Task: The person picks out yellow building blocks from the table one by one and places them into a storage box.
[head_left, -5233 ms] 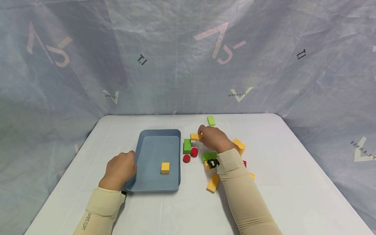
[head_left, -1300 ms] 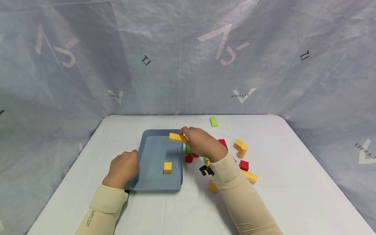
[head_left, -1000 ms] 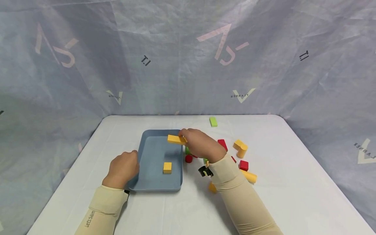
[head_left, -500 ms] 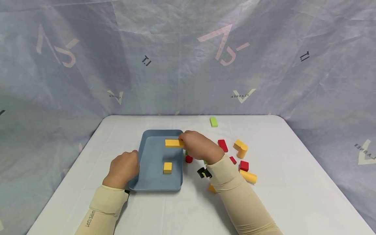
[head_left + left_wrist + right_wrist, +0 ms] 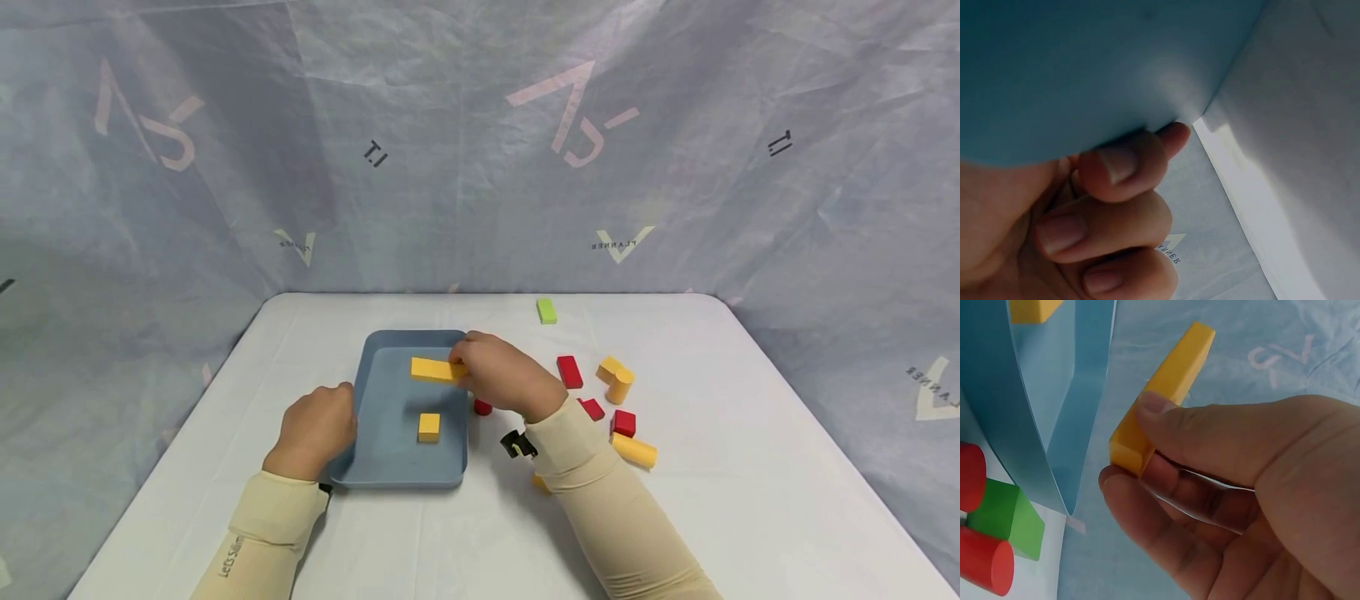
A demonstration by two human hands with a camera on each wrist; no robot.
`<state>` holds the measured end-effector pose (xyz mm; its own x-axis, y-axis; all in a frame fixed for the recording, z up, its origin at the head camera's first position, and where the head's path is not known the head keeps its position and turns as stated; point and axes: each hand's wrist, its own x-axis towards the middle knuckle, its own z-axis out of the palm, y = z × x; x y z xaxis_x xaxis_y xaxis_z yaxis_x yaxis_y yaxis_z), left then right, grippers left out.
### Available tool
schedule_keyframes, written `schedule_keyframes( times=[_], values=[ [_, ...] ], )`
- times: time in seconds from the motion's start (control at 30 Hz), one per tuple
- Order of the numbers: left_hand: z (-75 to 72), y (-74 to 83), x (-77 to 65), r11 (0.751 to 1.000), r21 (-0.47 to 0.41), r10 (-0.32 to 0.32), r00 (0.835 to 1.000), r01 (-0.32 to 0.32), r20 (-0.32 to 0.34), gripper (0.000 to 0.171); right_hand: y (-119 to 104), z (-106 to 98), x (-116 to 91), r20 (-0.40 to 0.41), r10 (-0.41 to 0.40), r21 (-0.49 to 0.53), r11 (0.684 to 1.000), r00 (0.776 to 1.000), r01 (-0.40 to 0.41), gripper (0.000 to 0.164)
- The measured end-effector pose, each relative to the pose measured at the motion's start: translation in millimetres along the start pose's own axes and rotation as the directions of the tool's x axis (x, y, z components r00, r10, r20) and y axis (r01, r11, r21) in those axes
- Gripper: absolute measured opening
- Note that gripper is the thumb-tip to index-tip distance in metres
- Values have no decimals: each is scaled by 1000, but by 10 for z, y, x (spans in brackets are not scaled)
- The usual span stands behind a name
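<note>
My right hand [image 5: 504, 373] pinches a long yellow block [image 5: 433, 370] between thumb and fingers, over the right side of the blue-grey tray [image 5: 401, 483]. In the right wrist view the thumb presses along the flat face of that block [image 5: 1169, 384], beside the tray wall [image 5: 1060, 475]. A yellow cube [image 5: 429, 427] lies inside the tray. My left hand [image 5: 311, 433] grips the tray's left rim; the left wrist view has its curled fingers [image 5: 1107, 228] at the edge of the tray [image 5: 1085, 81].
Right of the tray, partly hidden by my right arm, are red cylinders [image 5: 988, 562] and a green block [image 5: 1013, 515]. Further right lie red blocks [image 5: 569, 372], a yellow cylinder [image 5: 633, 451] and other yellow pieces [image 5: 619, 386]. A light green block [image 5: 546, 312] lies near the far edge.
My right hand has lifted the long yellow block off the table and carried it left over the tray, lately drifting slightly further left. My left hand stays at the tray's rim.
</note>
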<state>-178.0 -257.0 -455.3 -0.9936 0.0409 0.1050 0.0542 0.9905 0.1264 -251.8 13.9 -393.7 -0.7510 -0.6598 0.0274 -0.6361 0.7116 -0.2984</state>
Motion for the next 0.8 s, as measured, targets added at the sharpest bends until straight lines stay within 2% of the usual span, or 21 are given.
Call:
schedule_keyframes(
  times=[0.37, 0.8],
  values=[
    [-6, 13, 4, 1000, 1, -17, 1000, 17, 17, 11, -38, 59, 13, -6, -84, -16, 996, 996, 83, 27],
    [-25, 29, 6, 1000, -7, -27, 999, 27, 36, 15, -53, 116, 28, 30, -75, -23, 997, 997, 75, 23]
  ],
)
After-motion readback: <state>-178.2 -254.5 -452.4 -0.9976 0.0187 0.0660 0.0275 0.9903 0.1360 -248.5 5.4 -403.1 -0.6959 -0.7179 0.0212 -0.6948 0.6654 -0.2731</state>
